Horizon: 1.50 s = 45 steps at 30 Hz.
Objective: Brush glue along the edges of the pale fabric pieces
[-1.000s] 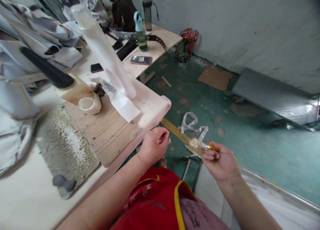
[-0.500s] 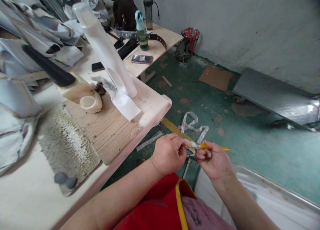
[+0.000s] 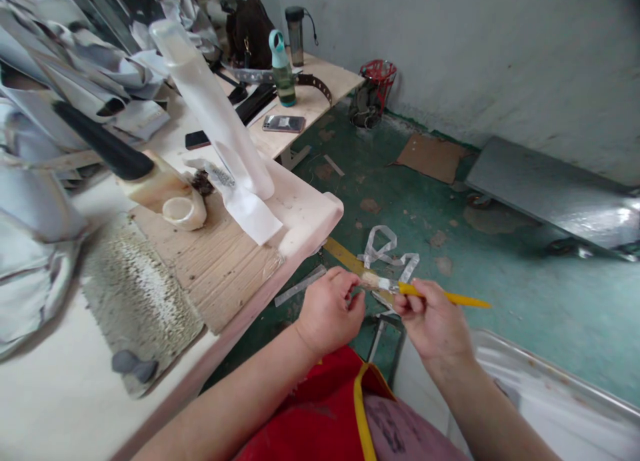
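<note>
Brush (image 3: pixel 425 291): slim yellow handle pinched in right hand (image 3: pixel 433 321); left hand (image 3: pixel 330 307) apparently pinching stiff bristles

The slim wooden brush (image 3: pixel 425 292) has a bright yellow handle, a silvery metal band and pale tan bristles, and it shows against a worn green painted floor (image 3: pixel 500 261) blotched with brown patches and crossed by one yellow stripe. The pale wooden counter (image 3: pixel 300 211) looks pinkish-cream along its edge, with a brown corrugated cardboard sheet (image 3: pixel 215 261) and a grey-speckled crusted patch (image 3: pixel 135 301) on it. A red cloth apron (image 3: pixel 310 414) carries yellow piping, a tall plastic bottle (image 3: pixel 283 67) is teal-capped over green, and a wire basket (image 3: pixel 379 74) by the grey wall is red.
</note>
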Motion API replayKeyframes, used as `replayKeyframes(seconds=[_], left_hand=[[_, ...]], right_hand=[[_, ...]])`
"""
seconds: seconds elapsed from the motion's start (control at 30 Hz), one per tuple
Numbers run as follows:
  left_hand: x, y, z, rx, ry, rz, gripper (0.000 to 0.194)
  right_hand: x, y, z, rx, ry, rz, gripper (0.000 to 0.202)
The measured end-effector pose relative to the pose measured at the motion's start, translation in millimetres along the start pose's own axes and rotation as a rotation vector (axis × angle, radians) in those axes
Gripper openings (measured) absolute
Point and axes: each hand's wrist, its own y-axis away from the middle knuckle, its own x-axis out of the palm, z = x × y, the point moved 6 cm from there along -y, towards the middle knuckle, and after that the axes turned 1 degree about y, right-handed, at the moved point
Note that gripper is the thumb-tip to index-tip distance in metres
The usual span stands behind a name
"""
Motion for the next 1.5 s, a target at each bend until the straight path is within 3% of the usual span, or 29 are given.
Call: replayKeyframes(seconds=[0.1, 0.4, 0.63, 0.8, 0.97, 1.13, 1.3, 1.4, 1.5], left_hand=[[2.7, 1, -6, -0.013, -0.039, -0.001, 0.006], [3.8, 2, 1, -0.027, -0.135, -0.006, 0.01], [-23.9, -4, 31, -0.163, -0.246, -0.144, 0.01], [-12.0, -1, 12, -0.001, -0.031, -0.008, 0.011], [-0.6, 4, -2, 0.059, -0.127, 0.093, 0.011], [0.9, 4, -1, 0.107, -0.213, 0.092, 0.011], [1.1, 5, -13, 0.121, -0.275, 0.063, 0.01], [-6.7, 4, -14, 0.085, -0.347, 0.026, 0.008], [-33.7, 2, 8, -0.051, -0.427, -0.106, 0.009]], right_hand=[[7, 4, -2, -0.037, 0.039, 0.041, 0.031], [12, 7, -9, -0.01, 0.058, 0.049, 0.028], [10, 11, 5, -0.138, 0.09, 0.046, 0.023], [16, 16, 9, -0.274, 0.198, 0.106, 0.021], [12, 19, 0, -0.31, 0.281, 0.103, 0.023], [10, 19, 0, -0.31, 0.302, 0.154, 0.021], [19, 24, 0, -0.273, 0.267, 0.218, 0.019], [24, 29, 1, -0.237, 0.217, 0.237, 0.019], [23, 28, 14, -0.245, 0.148, 0.215, 0.02]])
